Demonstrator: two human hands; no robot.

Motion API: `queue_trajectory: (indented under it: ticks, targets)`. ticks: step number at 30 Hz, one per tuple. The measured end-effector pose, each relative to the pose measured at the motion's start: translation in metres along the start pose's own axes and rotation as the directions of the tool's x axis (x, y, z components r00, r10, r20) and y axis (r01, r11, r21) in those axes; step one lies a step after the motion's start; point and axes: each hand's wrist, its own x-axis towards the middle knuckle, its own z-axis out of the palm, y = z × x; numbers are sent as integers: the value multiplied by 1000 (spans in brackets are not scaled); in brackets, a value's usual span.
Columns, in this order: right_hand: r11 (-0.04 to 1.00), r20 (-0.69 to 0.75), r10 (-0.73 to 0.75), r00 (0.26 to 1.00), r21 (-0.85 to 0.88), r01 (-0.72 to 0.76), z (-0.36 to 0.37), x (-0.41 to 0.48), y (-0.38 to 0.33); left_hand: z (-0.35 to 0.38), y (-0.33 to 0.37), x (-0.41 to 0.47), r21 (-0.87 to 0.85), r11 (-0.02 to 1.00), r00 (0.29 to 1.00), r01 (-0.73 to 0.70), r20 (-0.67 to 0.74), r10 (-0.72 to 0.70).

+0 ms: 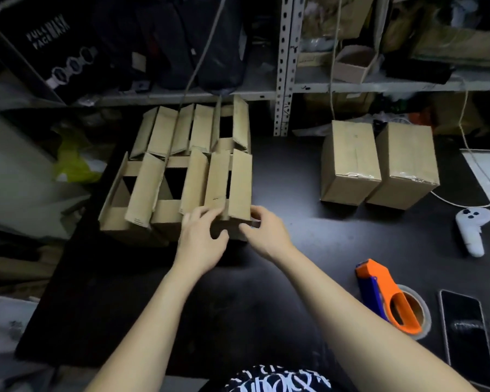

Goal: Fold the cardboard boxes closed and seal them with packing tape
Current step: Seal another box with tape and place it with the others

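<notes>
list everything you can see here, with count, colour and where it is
open brown cardboard boxes: about six, brown, two rows left of centre, flaps up
sealed brown cardboard boxes: two, brown, side by side, back right
orange and blue tape dispenser: one, near right, on a tape roll
black smartphone: one, black, flat at near right edge
white handheld controller: one, white, far right
black table top: one, black, under everything
grey metal shelving: one, grey, behind the table
yellow plastic bag: one, yellow, left of the table
left hand: grips near wall of front-right open box
right hand: pinches that box's near corner
</notes>
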Motion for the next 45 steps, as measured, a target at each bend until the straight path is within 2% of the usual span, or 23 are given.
queue_trajectory:
  ticks: [5,9,13,16,22,29,36,41,45]
  targets:
    - [997,-124,59,990,47,-53,6,-8,-2,4,-11,1,-112,993,994,-28,-110,16]
    - [994,-171,102,980,63,-92,16,-10,-7,11,-6,1,-211,977,997,21,-67,-36]
    - [987,-251,145,957,108,-121,18,-19,-4,13,-14,1,-354,935,994,11,-98,-49]
    - [974,-299,214,930,144,-177,15,-32,5,15,-21,-9,-364,931,989,17,-128,-68]
    - [963,-292,231,928,207,-175,29,-55,19,27,-33,-27,-465,881,996,85,23,-84]
    - [938,-326,287,901,285,-196,24,-82,39,35,-32,-55,-595,787,984,164,39,-175]
    - [931,-366,279,888,328,-157,12,-133,73,61,-14,-117,-573,796,969,198,-8,-247]
    - [938,-395,237,888,330,-103,1,-183,108,85,5,-172,-594,760,959,264,78,-273]
    - [915,-407,278,870,389,-110,-7,-209,125,107,17,-206,-590,761,963,271,171,-210]
